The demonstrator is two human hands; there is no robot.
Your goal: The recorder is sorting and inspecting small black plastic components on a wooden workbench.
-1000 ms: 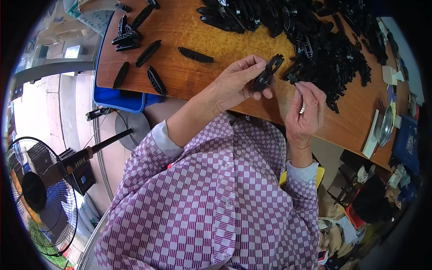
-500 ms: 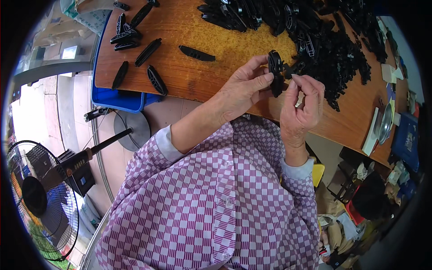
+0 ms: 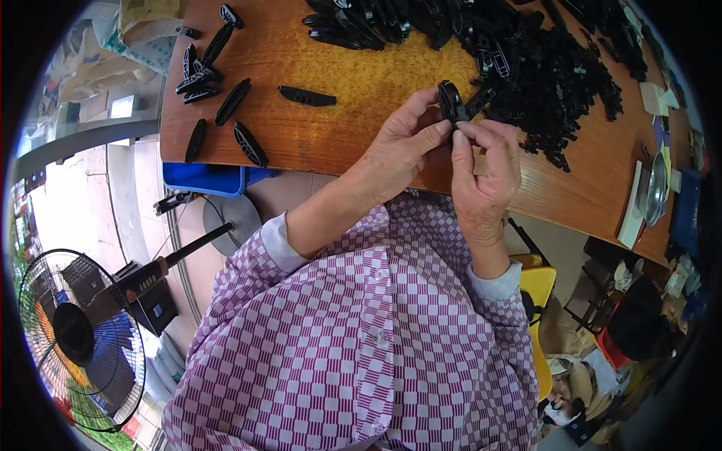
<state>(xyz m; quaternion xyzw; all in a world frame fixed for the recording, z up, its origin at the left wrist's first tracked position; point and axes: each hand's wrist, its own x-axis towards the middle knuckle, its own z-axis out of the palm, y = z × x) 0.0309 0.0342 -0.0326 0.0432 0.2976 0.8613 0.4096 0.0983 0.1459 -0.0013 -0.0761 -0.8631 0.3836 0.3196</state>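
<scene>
My left hand [image 3: 400,144] grips a long, rounded black plastic part [image 3: 450,96] between thumb and fingers, tilted upright above the table's near edge. Close against it, my right hand [image 3: 487,159] is closed in a pinch, thumb and index fingertip meeting at the part's lower end. A small black plastic piece [image 3: 462,117] shows at those fingertips, partly hidden; whether it is seated in the long part I cannot tell. Left of my hands, a similar flat black part [image 3: 307,96] lies alone on the wooden table [image 3: 301,139].
Several finished-looking black parts [image 3: 197,77] lie at the table's left. A heap of small black pieces [image 3: 560,101] spreads on the right, with longer black parts [image 3: 361,26] behind. A metal dish [image 3: 656,188] sits far right. Below left are a blue bin [image 3: 203,179] and a fan [image 3: 79,334].
My right hand has moved left, bringing the small piece from beside the long part up against it. The whole view has shifted slightly.
</scene>
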